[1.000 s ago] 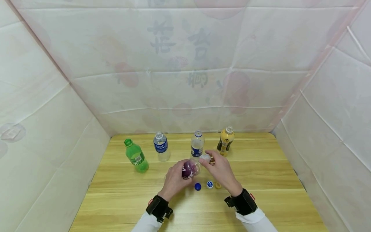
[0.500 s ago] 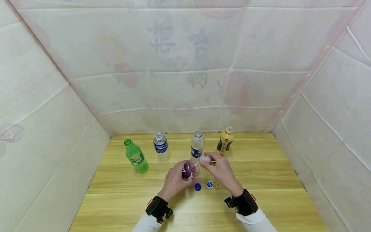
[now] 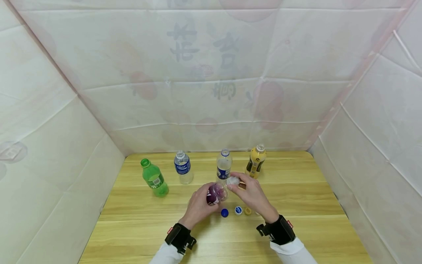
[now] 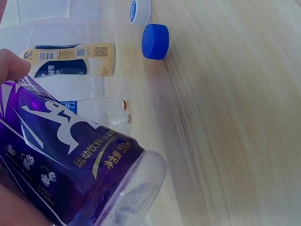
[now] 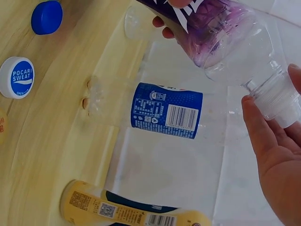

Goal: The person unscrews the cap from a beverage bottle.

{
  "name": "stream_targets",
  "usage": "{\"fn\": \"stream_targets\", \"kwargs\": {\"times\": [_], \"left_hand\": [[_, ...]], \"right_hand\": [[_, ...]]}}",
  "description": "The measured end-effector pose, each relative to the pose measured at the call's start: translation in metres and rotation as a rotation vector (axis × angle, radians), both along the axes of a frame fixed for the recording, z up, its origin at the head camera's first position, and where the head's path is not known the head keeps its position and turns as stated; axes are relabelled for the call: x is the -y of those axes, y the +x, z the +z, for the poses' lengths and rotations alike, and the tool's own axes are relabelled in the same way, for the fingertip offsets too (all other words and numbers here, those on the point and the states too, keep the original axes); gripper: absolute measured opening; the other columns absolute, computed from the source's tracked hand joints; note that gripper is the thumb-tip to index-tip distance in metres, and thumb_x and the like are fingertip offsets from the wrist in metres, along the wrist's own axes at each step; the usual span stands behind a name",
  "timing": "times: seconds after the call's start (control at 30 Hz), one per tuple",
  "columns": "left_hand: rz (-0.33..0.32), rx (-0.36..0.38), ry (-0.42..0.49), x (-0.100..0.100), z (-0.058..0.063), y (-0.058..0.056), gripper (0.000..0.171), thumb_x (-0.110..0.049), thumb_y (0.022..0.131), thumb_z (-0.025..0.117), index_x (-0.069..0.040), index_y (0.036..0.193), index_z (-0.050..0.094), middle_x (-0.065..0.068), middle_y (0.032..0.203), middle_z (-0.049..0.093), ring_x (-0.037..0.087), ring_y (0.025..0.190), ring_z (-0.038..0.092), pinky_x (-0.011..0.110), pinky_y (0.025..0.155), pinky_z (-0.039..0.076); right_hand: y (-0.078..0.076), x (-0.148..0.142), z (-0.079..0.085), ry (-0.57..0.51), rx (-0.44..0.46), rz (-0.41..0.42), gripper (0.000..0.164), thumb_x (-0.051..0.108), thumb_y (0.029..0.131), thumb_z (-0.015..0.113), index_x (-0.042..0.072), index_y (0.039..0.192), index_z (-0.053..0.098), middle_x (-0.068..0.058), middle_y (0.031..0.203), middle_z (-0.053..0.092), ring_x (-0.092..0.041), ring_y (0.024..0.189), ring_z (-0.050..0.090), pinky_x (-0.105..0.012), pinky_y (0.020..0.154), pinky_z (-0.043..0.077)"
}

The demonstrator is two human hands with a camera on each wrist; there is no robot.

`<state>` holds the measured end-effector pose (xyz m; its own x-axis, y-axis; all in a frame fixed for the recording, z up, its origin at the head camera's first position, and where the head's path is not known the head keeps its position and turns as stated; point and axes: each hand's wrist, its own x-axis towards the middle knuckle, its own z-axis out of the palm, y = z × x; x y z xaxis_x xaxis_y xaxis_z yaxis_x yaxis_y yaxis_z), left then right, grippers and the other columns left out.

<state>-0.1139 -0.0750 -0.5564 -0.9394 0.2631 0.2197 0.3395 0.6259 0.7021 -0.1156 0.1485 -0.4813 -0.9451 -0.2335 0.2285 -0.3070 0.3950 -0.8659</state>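
Note:
My left hand grips a clear sports-drink bottle round its purple label, and the bottle leans over to the right above the table. With the fingers and thumb of my right hand I pinch the translucent whitish cap at the bottle's neck; the right wrist view shows it over the mouth. The label and clear base fill the lower left of the left wrist view. Below the bottle lie a blue cap, a white-and-blue Pocari Sweat cap and a yellow cap.
Uncapped bottles stand along the back of the wooden table: a green one, a blue-labelled clear one, another clear one and a yellow one. White cloth walls enclose the table.
My right fingers have shifted slightly left and round the cap. My left hand and the purple-labelled bottle have stayed almost still.

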Motion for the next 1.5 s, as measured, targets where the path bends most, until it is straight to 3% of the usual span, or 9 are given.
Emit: {"fn": "stream_targets", "kwargs": {"times": [0.6,0.73,0.87,0.97,1.03,1.2,1.5], "left_hand": [[-0.02,-0.012,0.01,0.0007,0.0006,0.0,0.075,-0.016,0.073,0.089,-0.005,0.139,0.057,0.014,0.131,0.067,0.031,0.115,0.066,0.049,0.097,0.055],[-0.019,0.005,0.023,0.001,0.0015,0.0002,0.074,-0.017,0.074,0.088,-0.006,0.14,0.056,0.014,0.133,0.066,0.032,0.117,0.065,0.049,0.099,0.054],[-0.006,-0.001,0.009,0.0016,0.0018,0.0,0.074,-0.017,0.074,0.089,-0.006,0.14,0.057,0.014,0.132,0.066,0.032,0.117,0.065,0.05,0.099,0.054],[0.004,-0.015,-0.013,0.0026,0.0011,-0.0004,0.074,-0.017,0.074,0.09,-0.007,0.139,0.057,0.014,0.13,0.067,0.031,0.115,0.065,0.049,0.097,0.055],[0.008,-0.023,-0.023,0.0036,0.0003,-0.0008,0.073,-0.017,0.074,0.091,-0.007,0.138,0.057,0.014,0.13,0.067,0.031,0.115,0.066,0.049,0.097,0.056],[0.004,-0.037,-0.039,0.0051,0.0001,-0.0008,0.073,-0.019,0.074,0.091,-0.008,0.138,0.057,0.013,0.129,0.068,0.03,0.114,0.066,0.048,0.097,0.055],[0.001,-0.036,-0.044,0.0043,-0.0001,-0.001,0.074,-0.017,0.073,0.091,-0.007,0.138,0.057,0.013,0.128,0.068,0.03,0.113,0.066,0.048,0.096,0.056]], "right_hand": [[-0.0017,-0.0024,-0.0034,-0.067,-0.002,0.11,0.046,0.006,0.097,0.072,-0.002,0.14,0.057,-0.019,0.136,0.06,-0.037,0.126,0.059,-0.039,0.106,0.05],[-0.0013,-0.0012,-0.003,-0.049,0.004,0.083,0.054,0.016,0.097,0.074,0.001,0.145,0.053,-0.018,0.142,0.058,-0.036,0.129,0.058,-0.044,0.107,0.049],[-0.0007,0.001,-0.0016,0.011,0.023,0.001,0.064,0.031,0.097,0.075,0.003,0.149,0.05,-0.016,0.148,0.054,-0.036,0.131,0.056,-0.049,0.107,0.05],[-0.0007,0.003,-0.0003,0.083,0.03,-0.077,0.067,0.041,0.097,0.073,0.003,0.147,0.052,-0.015,0.14,0.059,-0.032,0.121,0.063,-0.045,0.099,0.056],[-0.0002,0.0039,0.0021,0.151,0.021,-0.126,0.063,0.045,0.096,0.073,0.004,0.141,0.058,-0.01,0.126,0.065,-0.025,0.106,0.067,-0.039,0.088,0.059],[0.0007,0.0052,0.0058,0.276,-0.022,-0.191,0.047,0.045,0.093,0.076,0.005,0.119,0.07,0.002,0.093,0.063,-0.011,0.078,0.059,-0.028,0.067,0.052],[0.0004,0.0063,0.0063,0.26,-0.021,-0.205,0.04,0.038,0.091,0.08,0.005,0.111,0.072,0.002,0.09,0.064,-0.01,0.075,0.059,-0.025,0.064,0.052]]}}
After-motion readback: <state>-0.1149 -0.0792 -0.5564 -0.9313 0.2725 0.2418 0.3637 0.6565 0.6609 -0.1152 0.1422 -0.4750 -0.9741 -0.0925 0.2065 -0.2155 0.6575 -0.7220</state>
